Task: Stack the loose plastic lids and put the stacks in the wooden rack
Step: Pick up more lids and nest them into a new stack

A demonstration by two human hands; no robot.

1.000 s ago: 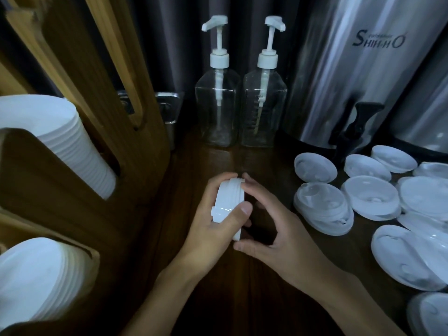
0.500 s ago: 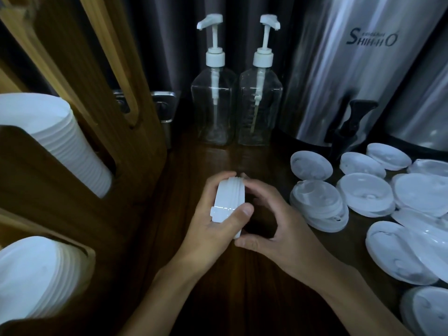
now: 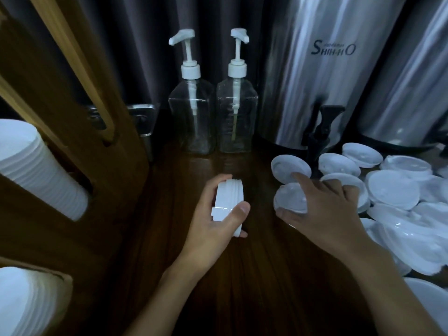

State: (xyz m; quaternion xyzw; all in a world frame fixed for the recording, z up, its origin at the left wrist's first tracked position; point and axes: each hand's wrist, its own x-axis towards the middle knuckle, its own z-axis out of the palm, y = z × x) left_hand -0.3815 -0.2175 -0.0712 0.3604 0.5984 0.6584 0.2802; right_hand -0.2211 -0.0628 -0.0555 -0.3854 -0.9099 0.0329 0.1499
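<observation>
My left hand point(image 3: 213, 229) grips a short stack of white lids point(image 3: 229, 202), held on edge just above the dark wooden table point(image 3: 242, 287). To its right, my right hand point(image 3: 322, 214) lies with spread fingers over a small pile of lids point(image 3: 289, 198), thumb at the pile's near rim and index finger reaching past its far rim. More loose white lids point(image 3: 392, 190) are scattered further right. The wooden rack point(image 3: 72, 166) stands at the left, with a row of lids in its upper slot point(image 3: 36, 170) and another in its lower slot point(image 3: 21, 301).
Two clear pump bottles point(image 3: 191, 122) point(image 3: 236, 120) stand at the back centre. A steel urn with a black tap point(image 3: 312, 81) and a second urn point(image 3: 407, 93) rise behind the loose lids. A small steel container point(image 3: 143, 120) sits behind the rack.
My right hand has left the stack in my left hand and moved right onto the pile of loose lids. My left hand still holds its stack in about the same place.
</observation>
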